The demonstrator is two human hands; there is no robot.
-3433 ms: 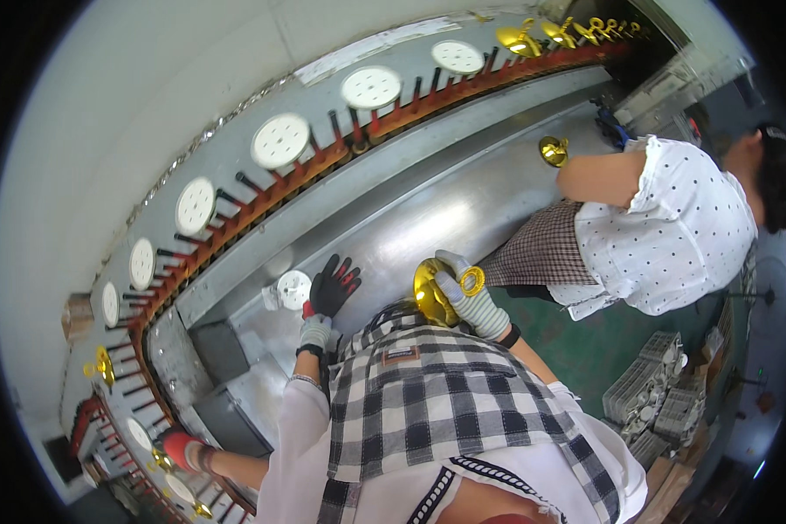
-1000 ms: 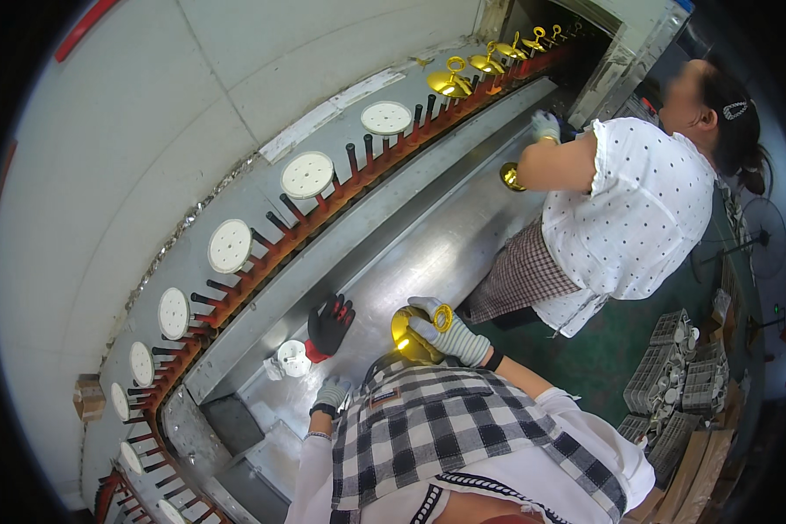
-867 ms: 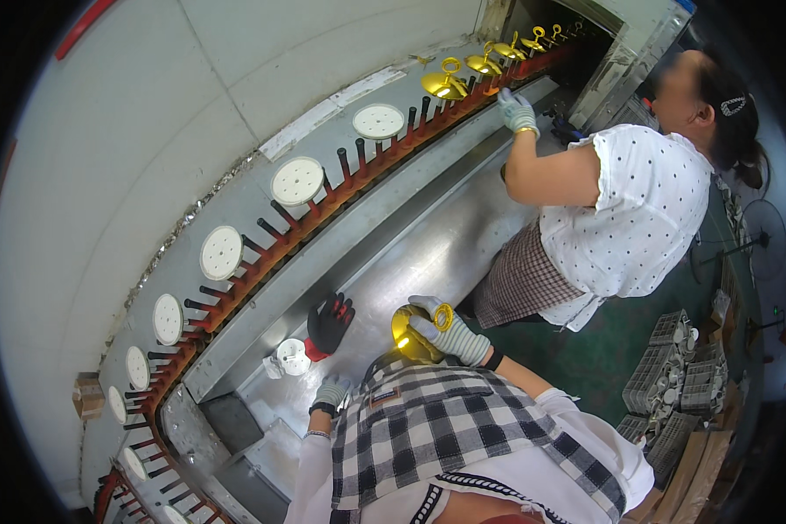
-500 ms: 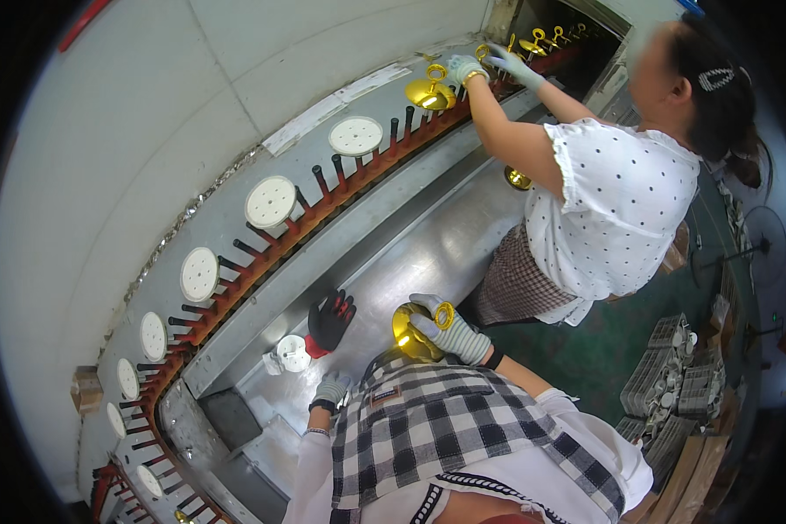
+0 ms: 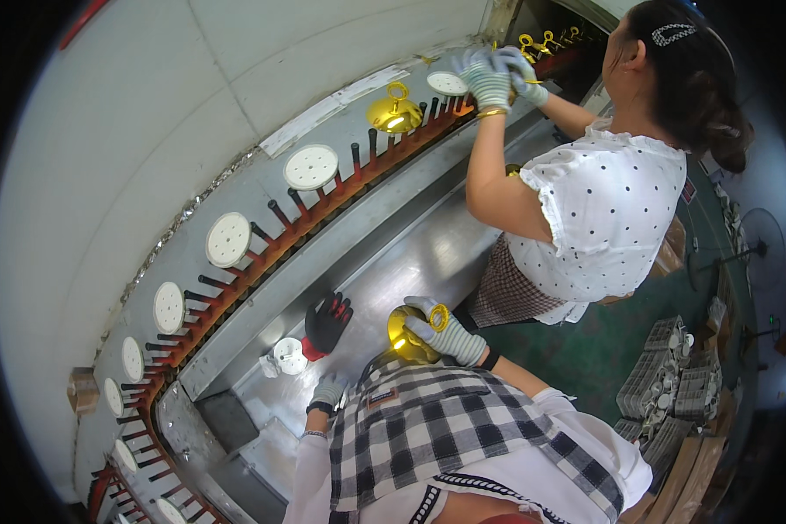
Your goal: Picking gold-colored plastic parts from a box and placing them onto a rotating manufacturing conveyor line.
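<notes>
My right hand [image 5: 457, 337], in a striped grey glove, is closed on a shiny gold dome-shaped cover with a ring [image 5: 403, 334] at the front of my apron. Thumb and fingers grip the cover beside its ring. My left hand [image 5: 328, 389], in a similar glove, rests at the metal worktop near the apron's left edge. Its fingers show only in part and look stretched out, with nothing visible in them. Beyond it, a black and red glove [image 5: 327, 323] lies on the metal worktop [image 5: 393, 253], beside a round white container [image 5: 290, 355].
A curved conveyor line with red, black-tipped pegs [image 5: 279, 214] carries white perforated discs [image 5: 229, 239] and a gold dome [image 5: 393, 114]. To the right, a co-worker [image 5: 603, 192] reaches over it with gloved hands. Grey crates with white parts [image 5: 664, 375] stand on the green floor.
The discs and the gold dome on the line have shifted left and nearer. The co-worker leans closer to the line, hands together over a peg. My hands have hardly moved.
</notes>
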